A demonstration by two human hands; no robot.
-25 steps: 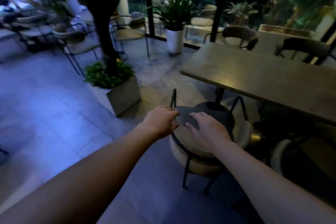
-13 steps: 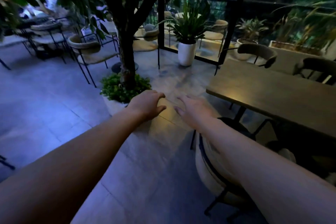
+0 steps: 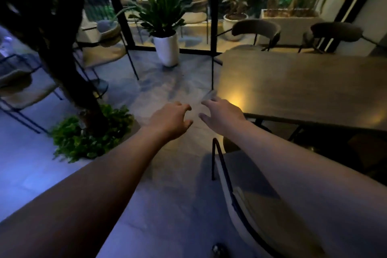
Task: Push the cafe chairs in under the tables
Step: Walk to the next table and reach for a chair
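Observation:
A dark wooden table (image 3: pixel 303 88) fills the right half of the view. A pale-cushioned chair with a black metal frame (image 3: pixel 236 190) stands at its near side, below my right forearm, mostly hidden by the arm. My left hand (image 3: pixel 170 118) and my right hand (image 3: pixel 222 115) hover side by side in the air above the floor, just left of the table's near corner. Both are empty, with fingers spread and slightly curled. Neither touches the chair. Two dark curved-back chairs (image 3: pixel 256 28) (image 3: pixel 337 31) stand at the table's far side.
A tree trunk in a planter with green leaves (image 3: pixel 88 132) stands to the left. A white pot with a plant (image 3: pixel 166 48) sits ahead by the black glass frame. More beige chairs (image 3: pixel 102 52) stand at the left. Tiled floor lies between them.
Both hands have let go of the chair's backrest and lifted forward. The view has moved ahead and up, so the chair now sits low under my right arm, closer to the table.

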